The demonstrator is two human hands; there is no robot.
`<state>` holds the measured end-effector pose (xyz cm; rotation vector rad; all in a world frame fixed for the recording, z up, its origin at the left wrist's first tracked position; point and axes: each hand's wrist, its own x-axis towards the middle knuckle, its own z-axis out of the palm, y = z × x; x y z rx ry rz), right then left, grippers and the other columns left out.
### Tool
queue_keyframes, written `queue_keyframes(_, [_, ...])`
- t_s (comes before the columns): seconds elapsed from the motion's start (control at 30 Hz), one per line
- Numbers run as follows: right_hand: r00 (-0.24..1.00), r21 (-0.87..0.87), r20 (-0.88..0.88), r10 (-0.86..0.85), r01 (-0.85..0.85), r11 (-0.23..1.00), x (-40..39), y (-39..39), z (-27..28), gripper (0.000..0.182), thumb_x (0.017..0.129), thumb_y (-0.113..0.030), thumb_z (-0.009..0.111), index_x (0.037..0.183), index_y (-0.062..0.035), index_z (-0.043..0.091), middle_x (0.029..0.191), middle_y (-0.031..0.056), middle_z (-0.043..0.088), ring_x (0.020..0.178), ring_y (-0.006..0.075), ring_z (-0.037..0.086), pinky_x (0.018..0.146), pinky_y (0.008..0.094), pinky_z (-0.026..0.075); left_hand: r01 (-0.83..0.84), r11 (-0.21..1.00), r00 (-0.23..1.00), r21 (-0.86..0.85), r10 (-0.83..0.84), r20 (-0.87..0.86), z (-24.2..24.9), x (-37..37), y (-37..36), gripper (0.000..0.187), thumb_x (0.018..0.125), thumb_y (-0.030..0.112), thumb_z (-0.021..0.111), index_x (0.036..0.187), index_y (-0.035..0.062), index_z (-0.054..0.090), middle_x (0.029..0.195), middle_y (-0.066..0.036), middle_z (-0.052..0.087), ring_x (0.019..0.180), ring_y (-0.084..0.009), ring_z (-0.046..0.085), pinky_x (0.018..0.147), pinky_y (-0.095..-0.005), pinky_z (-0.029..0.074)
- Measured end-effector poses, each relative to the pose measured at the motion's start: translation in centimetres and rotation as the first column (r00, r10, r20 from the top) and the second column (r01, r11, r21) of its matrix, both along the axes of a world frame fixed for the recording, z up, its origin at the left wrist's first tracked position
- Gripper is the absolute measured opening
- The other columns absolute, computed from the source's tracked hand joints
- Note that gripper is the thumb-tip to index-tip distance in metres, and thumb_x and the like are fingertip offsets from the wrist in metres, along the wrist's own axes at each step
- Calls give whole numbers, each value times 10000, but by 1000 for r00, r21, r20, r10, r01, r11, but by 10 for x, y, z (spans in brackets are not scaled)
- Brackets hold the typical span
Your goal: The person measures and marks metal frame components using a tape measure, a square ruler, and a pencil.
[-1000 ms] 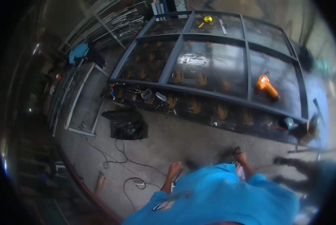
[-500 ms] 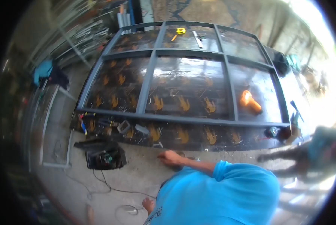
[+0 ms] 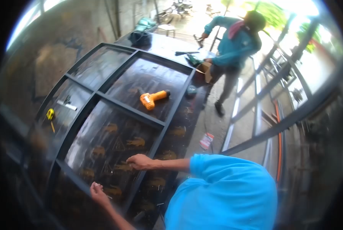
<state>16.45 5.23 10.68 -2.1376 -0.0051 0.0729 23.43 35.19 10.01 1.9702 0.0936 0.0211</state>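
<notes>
My right hand (image 3: 140,161) reaches over the dark tabletop panel, its fingers curled together near the metal frame's front bar. Lower left is my left hand (image 3: 99,193), fingers bent inward, close to a cross bar. What either hand holds, if anything, is too small to make out. Under both hands lies the grey metal frame (image 3: 131,108), divided into several rectangular openings. An orange power drill (image 3: 152,99) rests on its side inside one opening, beyond my right hand. A yellow tape measure (image 3: 50,114) and a pale metal strip (image 3: 67,105) lie in openings farther left.
A co-worker (image 3: 234,50) in a teal top stands past the table's far corner, one hand holding a tool. A cardboard box (image 3: 205,71) and a green tool (image 3: 193,59) are beside that person. Long metal bars (image 3: 282,124) stretch along the right. A red-white packet (image 3: 206,141) lies on the floor.
My view has swung right, bringing the co-worker into clear sight. Both my hands have moved from beside the table to over the frame.
</notes>
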Motion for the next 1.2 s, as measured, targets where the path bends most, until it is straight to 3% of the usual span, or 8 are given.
queue_keyframes(0.33, [924,-582,244,-295,383,717,132,-42,-72,349,780,-242,636,1049,-44,535,986,161,503,978,309,464,791,421,398,315,911,911,266,-369,184,-5,202,-38,265,906,223,566,1023,-10,611,827,-100,642,736,-176,616,697,-298,489])
queue_keyframes(0.43, [872,-473,340,-353,483,737,174,-28,-76,347,781,-236,630,1056,-49,529,992,161,496,992,311,462,833,434,383,259,892,888,370,-371,272,-29,268,-14,265,894,222,579,1019,-9,618,839,-114,663,760,-202,634,717,-313,494])
queue_keyframes(0.5, [821,-662,563,-88,513,546,185,-25,-88,405,821,-219,520,1198,-76,484,1025,148,475,1038,315,445,862,447,353,142,937,948,319,-221,228,-27,304,-9,270,880,218,597,1002,-21,627,895,-140,675,797,-220,645,742,-323,495])
queue_keyframes(0.63, [864,-659,489,-120,457,598,198,-29,-66,311,780,-173,536,1090,-151,544,957,99,467,944,260,461,791,415,346,46,904,979,425,-126,161,9,360,-19,252,868,221,583,939,-11,651,816,-142,668,742,-179,625,708,-297,472])
queue_keyframes(0.8, [941,-691,328,-87,302,656,202,-24,-87,478,793,-123,563,1262,-103,471,1151,162,409,1142,327,374,950,454,269,-13,923,967,385,-85,238,1,454,8,257,819,275,618,938,52,668,914,-143,675,872,-299,644,772,-360,493])
queue_keyframes(0.97, [961,-664,256,-101,251,704,207,-27,-77,476,771,-143,591,1235,-110,494,1136,156,399,1116,319,384,913,460,295,-6,654,968,756,-186,169,-54,592,41,444,804,373,637,1103,44,624,1002,-150,659,950,-273,631,837,-350,472])
queue_keyframes(1.0, [955,-648,273,-113,269,712,205,-30,-81,478,755,-151,604,1222,-120,508,1132,149,405,1100,312,395,899,462,305,-93,623,880,777,-313,357,-71,625,48,497,803,376,645,1149,24,590,1040,-168,644,972,-278,622,835,-358,472])
queue_keyframes(1.2, [938,-583,290,-190,330,742,193,-38,-90,535,763,-157,607,1275,-117,458,1154,150,406,1132,312,384,958,451,280,263,540,910,799,-415,-19,-101,749,-83,521,798,401,642,1148,22,570,1069,-186,626,979,-294,612,813,-372,476])
